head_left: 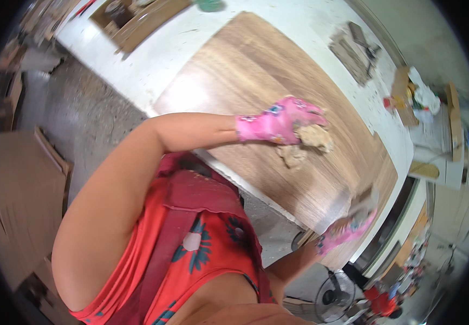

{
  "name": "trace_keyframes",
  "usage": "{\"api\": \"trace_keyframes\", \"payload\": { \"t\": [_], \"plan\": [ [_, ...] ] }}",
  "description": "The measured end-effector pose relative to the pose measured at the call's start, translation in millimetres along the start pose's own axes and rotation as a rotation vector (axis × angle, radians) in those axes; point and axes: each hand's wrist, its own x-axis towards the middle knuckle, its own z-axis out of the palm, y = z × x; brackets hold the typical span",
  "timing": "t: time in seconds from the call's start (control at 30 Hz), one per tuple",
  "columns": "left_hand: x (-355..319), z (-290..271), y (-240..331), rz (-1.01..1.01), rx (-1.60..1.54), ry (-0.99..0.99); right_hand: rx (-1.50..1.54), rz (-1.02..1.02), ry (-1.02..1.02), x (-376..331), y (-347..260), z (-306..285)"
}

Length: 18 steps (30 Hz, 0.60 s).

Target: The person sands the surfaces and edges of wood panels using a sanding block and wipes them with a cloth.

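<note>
My left hand (pixel 280 122), in a pink floral glove, presses a crumpled beige rag (pixel 314 137) onto a wood-grain board (pixel 234 70). Its fingers curl over the cloth, and part of the rag hangs out below the palm. The board lies flat on a white worktable (pixel 131 70). Near the board's right-hand corner is my right hand (pixel 348 233), gloved in the same pink. It is closed at a pale, flat-looking object (pixel 363 203), too smeared by motion to name.
An open cardboard box (pixel 150 21) with items in it stands at the table's far left. Scraps and a dark tool (pixel 357 35) lie at the far right, near another box (pixel 402 97) with plastic bags. A floor fan (pixel 334 298) stands lower right. Cardboard sheets (pixel 23 179) lean at left.
</note>
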Motion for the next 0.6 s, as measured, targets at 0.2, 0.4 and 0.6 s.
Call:
{"api": "trace_keyframes", "payload": {
  "t": [0.2,0.4,0.6],
  "plan": [
    [-21.1,-14.1,-0.5,-0.008,0.057,0.02,0.278,-0.841,-0.893,32.5,-210.9,115.3],
    [-117.7,-70.7,9.9,-0.151,0.018,0.091,0.464,-1.202,-1.424,-50.1,-309.3,203.3],
    [-173.5,-106.6,29.1,-0.345,0.053,0.17,0.385,-1.467,-1.503,-73.6,-335.3,209.2]
  ]
}}
